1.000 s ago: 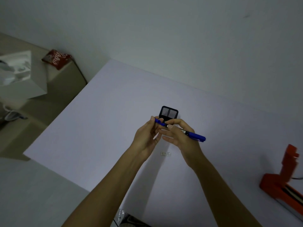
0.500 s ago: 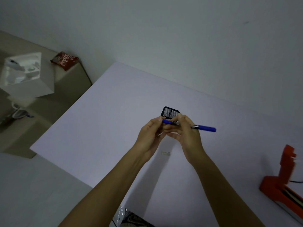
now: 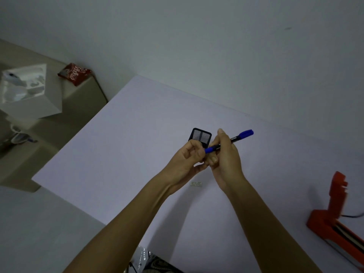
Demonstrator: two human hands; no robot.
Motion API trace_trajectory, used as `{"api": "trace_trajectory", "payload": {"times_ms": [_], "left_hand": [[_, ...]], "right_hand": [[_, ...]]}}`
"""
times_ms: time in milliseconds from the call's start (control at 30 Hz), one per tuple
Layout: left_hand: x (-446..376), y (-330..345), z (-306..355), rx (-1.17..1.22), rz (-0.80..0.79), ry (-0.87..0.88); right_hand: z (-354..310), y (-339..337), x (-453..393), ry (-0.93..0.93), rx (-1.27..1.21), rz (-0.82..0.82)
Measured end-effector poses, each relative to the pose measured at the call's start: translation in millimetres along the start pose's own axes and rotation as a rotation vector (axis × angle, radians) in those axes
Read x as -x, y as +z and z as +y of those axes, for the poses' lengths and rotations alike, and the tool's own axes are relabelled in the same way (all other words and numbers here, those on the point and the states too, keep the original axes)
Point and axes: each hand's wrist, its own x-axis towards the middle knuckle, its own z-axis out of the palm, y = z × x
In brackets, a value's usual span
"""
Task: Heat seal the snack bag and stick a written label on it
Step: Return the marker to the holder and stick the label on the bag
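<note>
Above the small label (image 3: 196, 184), the pen (image 3: 229, 141) now tips up as the right hand (image 3: 226, 154) grips it and the left hand (image 3: 189, 156) pinches its cap end, likely to uncap it and write.

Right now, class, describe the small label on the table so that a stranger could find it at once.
Start at the wide white table. Below the two hands holding the blue marker pen lies a tiny white rectangular label, flat, with faint print. Unlike the upright black mesh holder, it is pale and paper-thin.
</note>
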Motion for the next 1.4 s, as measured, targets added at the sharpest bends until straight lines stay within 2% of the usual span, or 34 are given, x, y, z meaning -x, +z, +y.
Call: {"api": "trace_trajectory", "payload": {"times_ms": [200,333,500,733,967,1067,1133,1167,1200,1300,1400], "left_hand": [[-6,1,1,-0.125,0.026,0.002],[-32,-21,7,-0.486,0.231,-0.054],[-60,-75,-8,-0.640,0.508,-0.203],[-62,-99,-47,-0.778,0.470,-0.372],[-62,-103,-79,-0.792,0.446,-0.451],[-63,-103,-87,-0.783,0.449,-0.479],[-63,-104,-92,-0.786,0.464,-0.491],[-62,-104,-95,-0.785,0.471,-0.501],[-62,-103,-98,-0.783,0.476,-0.516],[-61,-101,-108,-0.774,0.479,-0.563],[-61,-96,-116,-0.810,0.446,-0.584]], "right_hand": [[6,-10,-12,0.042,0.011,0.013],[14,-23,-51,0.000,0.260,0.115],[31,-34,-99,0.064,0.497,0.097],[48,-39,-131,0.136,0.607,0.074],[49,-50,-133,0.181,0.483,0.047],[53,-58,-125,0.076,0.479,0.152],[69,-69,-112,-0.094,0.624,0.308],[83,-77,-103,-0.159,0.755,0.332],[99,-85,-94,-0.175,0.911,0.284],[145,-104,-67,-0.041,1.326,-0.064],[171,-113,-49,0.027,1.503,-0.204]]}}
